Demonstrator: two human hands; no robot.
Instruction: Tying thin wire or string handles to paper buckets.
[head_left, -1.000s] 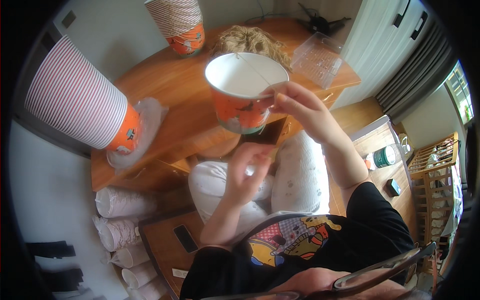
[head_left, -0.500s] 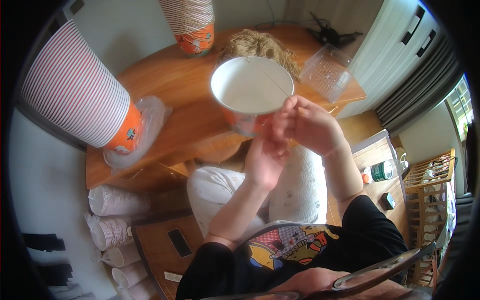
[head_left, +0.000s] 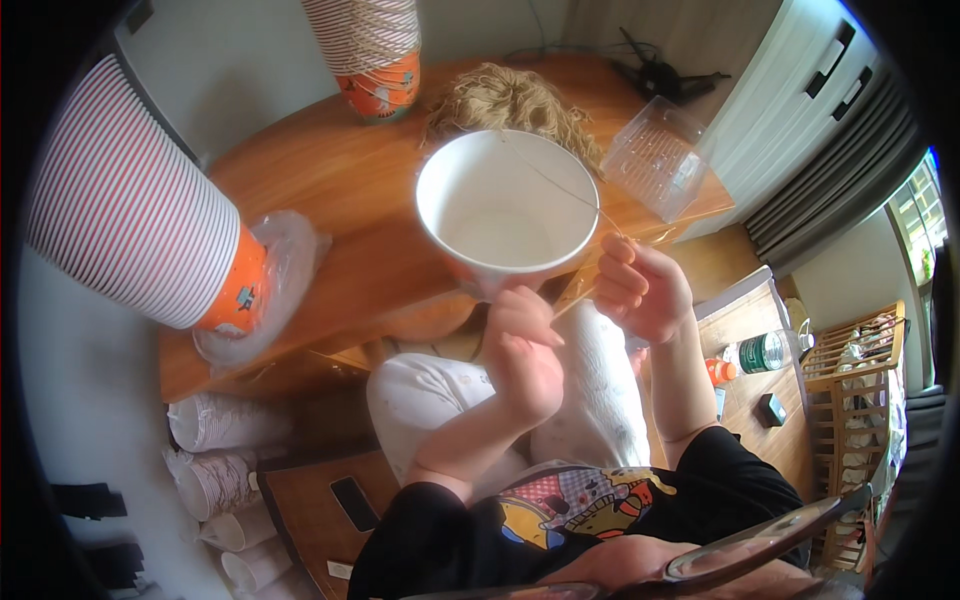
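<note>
behind cup (head_left: 507, 215), string pile (head_left: 505, 98) sits part-hidden, w/ clear box (head_left: 658, 160) nearby.

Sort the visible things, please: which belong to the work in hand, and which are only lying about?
Seemingly in the work:
open paper bucket;
string in the right hand;
tan strand bundle;
left bucket stack and rear bucket stack, probably

Apparently just lying about:
dark phone;
green-labelled bottle;
clear plastic box

The right hand (head_left: 645, 290) pinches a string (head_left: 598, 209) right of the white-lined bucket (head_left: 500, 210); the left hand (head_left: 525, 350) is near its near side. Tan strands (head_left: 510, 95) lie beyond.
</note>
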